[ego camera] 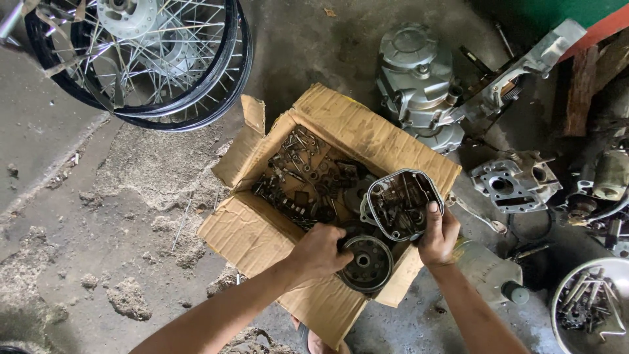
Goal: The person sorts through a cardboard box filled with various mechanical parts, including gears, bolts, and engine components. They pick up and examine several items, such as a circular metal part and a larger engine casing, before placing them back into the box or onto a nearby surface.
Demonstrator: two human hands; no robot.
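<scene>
An open cardboard box (357,124) on the concrete floor holds several bolts, nuts and small dark metal parts (298,174). My right hand (438,235) grips the lower edge of a rounded metal engine cover (403,203), tilted up over the box's right side, its hollow inside facing me. My left hand (319,252) rests on a round grey drum-shaped part (367,263) at the near edge of the box, fingers curled over its rim.
Two spoked wheels with black rims (164,59) lie at the top left. A grey engine block (419,85) and a cylinder head (514,183) sit to the right of the box. A metal bowl of bolts (590,305) is at the bottom right. A white bottle (488,272) lies below my right wrist.
</scene>
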